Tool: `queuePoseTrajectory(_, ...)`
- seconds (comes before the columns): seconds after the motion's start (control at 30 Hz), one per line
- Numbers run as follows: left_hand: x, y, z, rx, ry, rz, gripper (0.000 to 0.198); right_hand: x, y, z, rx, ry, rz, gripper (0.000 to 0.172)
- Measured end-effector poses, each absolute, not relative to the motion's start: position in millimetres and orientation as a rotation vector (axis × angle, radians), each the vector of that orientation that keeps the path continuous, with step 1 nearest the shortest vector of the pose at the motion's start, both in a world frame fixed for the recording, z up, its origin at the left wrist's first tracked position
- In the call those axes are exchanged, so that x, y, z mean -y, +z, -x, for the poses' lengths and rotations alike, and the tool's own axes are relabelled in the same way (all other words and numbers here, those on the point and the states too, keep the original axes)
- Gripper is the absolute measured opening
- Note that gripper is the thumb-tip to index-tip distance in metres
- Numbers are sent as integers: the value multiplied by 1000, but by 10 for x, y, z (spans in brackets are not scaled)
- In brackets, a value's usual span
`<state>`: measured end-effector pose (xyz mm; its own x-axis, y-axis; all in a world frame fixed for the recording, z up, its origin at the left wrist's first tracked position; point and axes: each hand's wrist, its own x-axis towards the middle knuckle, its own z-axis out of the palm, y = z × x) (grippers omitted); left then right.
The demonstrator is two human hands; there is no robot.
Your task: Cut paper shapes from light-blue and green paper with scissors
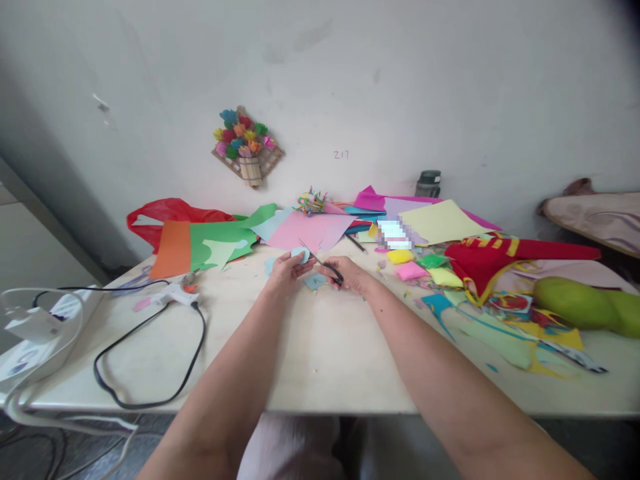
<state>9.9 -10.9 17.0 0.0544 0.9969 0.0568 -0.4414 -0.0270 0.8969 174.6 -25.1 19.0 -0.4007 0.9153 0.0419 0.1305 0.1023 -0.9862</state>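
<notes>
My left hand [286, 270] pinches a small light-blue paper piece [300, 254] above the pale table [320, 360]. My right hand [349, 273] is closed round the dark handles of a pair of scissors [320, 261]. The scissor blades point up and left, meeting the blue piece. A light-blue scrap [315, 283] lies on the table between the two hands. Both forearms reach in from the near edge.
Coloured paper sheets [310, 230] lie along the back of the table, with an orange sheet [173, 250] at left. Scraps, small foam pads [410, 270] and a green gourd-shaped object [585, 305] fill the right side. A glue gun [177, 292] with black cable [145, 360] lies at left.
</notes>
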Motion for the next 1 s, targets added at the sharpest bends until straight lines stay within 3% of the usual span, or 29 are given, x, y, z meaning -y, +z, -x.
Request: queuePoseTrajectory(1.0, 83, 144, -69, -804, 1386, -939, 13, 219, 183, -1731, 1614, 1360, 1039, 27)
